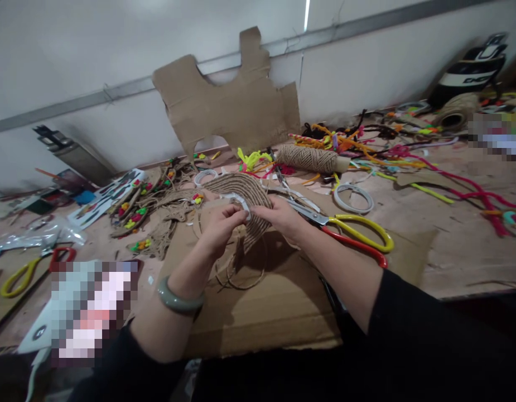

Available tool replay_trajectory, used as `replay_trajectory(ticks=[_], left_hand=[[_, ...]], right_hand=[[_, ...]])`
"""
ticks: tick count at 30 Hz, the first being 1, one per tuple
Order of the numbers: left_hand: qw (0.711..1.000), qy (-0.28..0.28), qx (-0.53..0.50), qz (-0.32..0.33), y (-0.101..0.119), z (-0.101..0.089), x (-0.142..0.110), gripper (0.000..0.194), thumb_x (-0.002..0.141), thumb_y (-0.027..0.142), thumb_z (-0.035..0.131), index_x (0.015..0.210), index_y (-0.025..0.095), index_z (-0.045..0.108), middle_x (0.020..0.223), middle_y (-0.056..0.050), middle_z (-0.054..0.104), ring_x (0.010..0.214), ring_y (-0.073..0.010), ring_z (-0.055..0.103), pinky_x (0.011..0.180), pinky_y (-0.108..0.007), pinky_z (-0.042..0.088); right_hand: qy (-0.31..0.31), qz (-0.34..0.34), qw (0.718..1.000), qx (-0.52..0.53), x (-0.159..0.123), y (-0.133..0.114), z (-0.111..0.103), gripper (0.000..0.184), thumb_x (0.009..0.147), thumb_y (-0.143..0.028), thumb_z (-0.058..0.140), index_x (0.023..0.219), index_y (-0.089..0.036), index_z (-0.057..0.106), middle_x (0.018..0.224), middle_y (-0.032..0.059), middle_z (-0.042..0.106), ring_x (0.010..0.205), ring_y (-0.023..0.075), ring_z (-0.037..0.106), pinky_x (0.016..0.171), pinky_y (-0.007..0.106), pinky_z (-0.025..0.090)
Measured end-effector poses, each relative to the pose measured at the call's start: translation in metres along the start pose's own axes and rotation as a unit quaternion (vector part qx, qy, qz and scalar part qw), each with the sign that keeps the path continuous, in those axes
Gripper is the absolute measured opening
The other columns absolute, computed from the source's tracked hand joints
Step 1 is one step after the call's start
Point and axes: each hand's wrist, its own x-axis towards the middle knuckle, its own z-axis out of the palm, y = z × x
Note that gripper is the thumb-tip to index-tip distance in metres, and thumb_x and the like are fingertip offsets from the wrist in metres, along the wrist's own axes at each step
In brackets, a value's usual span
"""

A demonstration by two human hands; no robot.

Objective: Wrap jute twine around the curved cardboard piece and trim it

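Observation:
A curved piece covered in rows of jute twine [241,185] is held up above a cardboard sheet [266,318]. My right hand [285,216] grips its right edge, with the thumb pressed on the twine. At the piece's inner edge, my left hand [221,224] pinches a strip of white tape [241,202] between thumb and fingers. Loose twine [241,285] hangs in loops below the piece. Scissors with yellow and red handles [358,231] lie beside my right forearm, partly covered by it.
Behind stand a cut cardboard shape [236,106] and a twine roll [305,159]. A tape roll [353,198] lies right, near colourful cords [462,184]. Twine ornaments [134,215], a white device [52,318] and more scissors [23,276] are left. A black bottle [471,72] stands back right.

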Motion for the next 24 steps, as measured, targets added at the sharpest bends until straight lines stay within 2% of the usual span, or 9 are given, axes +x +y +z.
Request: replay_trajectory(ticks=[7, 12, 19, 21, 24], left_hand=[[0.999, -0.019, 0.027, 0.025, 0.0003, -0.0013, 0.0005, 0.018, 0.058, 0.029, 0.072, 0.053, 0.017, 0.059, 0.059, 0.001, 0.055, 0.061, -0.0111, 0.046, 0.062, -0.026, 0.036], [1.0, 0.004, -0.01, 0.009, -0.0002, -0.0019, 0.0006, 0.018, 0.059, 0.032, 0.074, 0.059, 0.017, 0.064, 0.061, 0.001, 0.058, 0.061, -0.0113, 0.049, 0.063, -0.026, 0.039], [0.999, 0.001, 0.029, 0.022, 0.0003, -0.0022, 0.0018, 0.016, 0.058, 0.03, 0.072, 0.056, 0.017, 0.064, 0.058, 0.001, 0.058, 0.058, -0.0108, 0.048, 0.061, -0.025, 0.039], [0.998, 0.025, 0.051, 0.037, -0.0012, -0.0028, 0.0033, 0.016, 0.059, 0.03, 0.072, 0.057, 0.017, 0.063, 0.058, 0.002, 0.059, 0.059, -0.0113, 0.05, 0.062, -0.025, 0.041], [0.981, 0.102, 0.136, 0.091, -0.0034, -0.0042, 0.0043, 0.014, 0.063, 0.031, 0.071, 0.065, 0.018, 0.066, 0.063, 0.001, 0.063, 0.062, -0.0133, 0.054, 0.065, -0.027, 0.043]], right_hand=[[-0.003, 0.019, 1.0, 0.021, -0.0008, -0.0048, 0.0001, 0.019, 0.065, -0.029, 0.069, 0.076, -0.015, 0.063, 0.068, -0.0014, 0.061, 0.064, 0.0125, 0.054, 0.065, 0.027, 0.043], [-0.002, 0.008, 1.0, 0.001, -0.0008, -0.005, 0.0005, 0.013, 0.068, -0.025, 0.066, 0.075, -0.015, 0.063, 0.068, -0.0011, 0.061, 0.065, 0.0125, 0.055, 0.065, 0.026, 0.044], [-0.013, 0.009, 1.0, -0.009, 0.0015, -0.0019, -0.0007, 0.012, 0.07, -0.026, 0.066, 0.072, -0.015, 0.062, 0.065, -0.0013, 0.059, 0.062, 0.0127, 0.054, 0.061, 0.025, 0.043], [-0.008, 0.004, 1.0, -0.02, 0.0032, 0.0007, -0.0012, 0.013, 0.07, -0.027, 0.066, 0.073, -0.015, 0.062, 0.066, -0.0009, 0.06, 0.064, 0.0132, 0.055, 0.062, 0.026, 0.044], [0.009, -0.007, 0.999, -0.032, 0.005, 0.0045, -0.0017, 0.016, 0.071, -0.03, 0.067, 0.074, -0.015, 0.062, 0.072, 0.0012, 0.063, 0.068, 0.0146, 0.056, 0.064, 0.027, 0.045]])
